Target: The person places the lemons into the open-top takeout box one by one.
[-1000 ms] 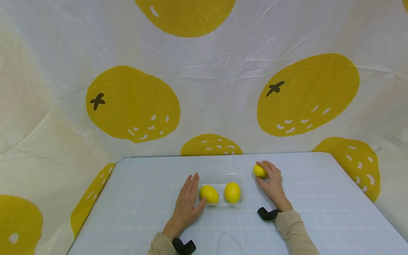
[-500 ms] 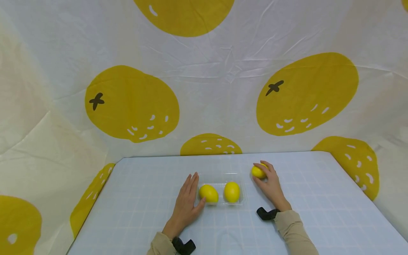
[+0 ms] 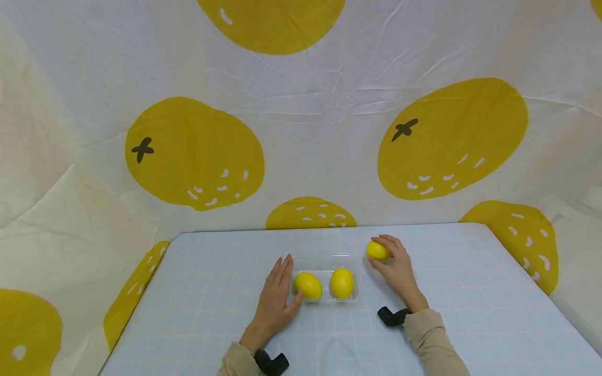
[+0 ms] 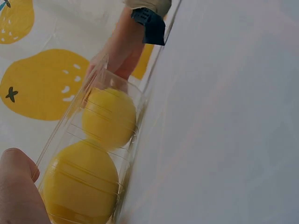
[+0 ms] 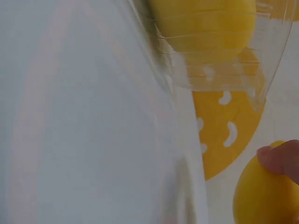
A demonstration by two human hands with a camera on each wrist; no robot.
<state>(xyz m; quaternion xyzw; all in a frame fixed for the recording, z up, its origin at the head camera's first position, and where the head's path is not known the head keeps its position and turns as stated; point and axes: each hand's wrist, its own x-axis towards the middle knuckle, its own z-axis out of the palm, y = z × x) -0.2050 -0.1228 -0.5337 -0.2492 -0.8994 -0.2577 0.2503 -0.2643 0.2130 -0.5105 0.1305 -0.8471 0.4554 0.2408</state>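
The right hand (image 3: 397, 269) curls its fingers (image 3: 391, 241) round a yellow lemon (image 3: 378, 251), just right of the clear tray (image 3: 349, 258). The left hand (image 3: 274, 300) lies flat with straight fingers against the tray, likely keeping it from sliding on the bench (image 3: 470, 292). Two lemons (image 3: 325, 284) sit inside

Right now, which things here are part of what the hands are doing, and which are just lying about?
In use:
right hand gripping a lemon
left hand steadying the clear tray
two lemons in it

Just there:
table cover
fruit-print backdrop
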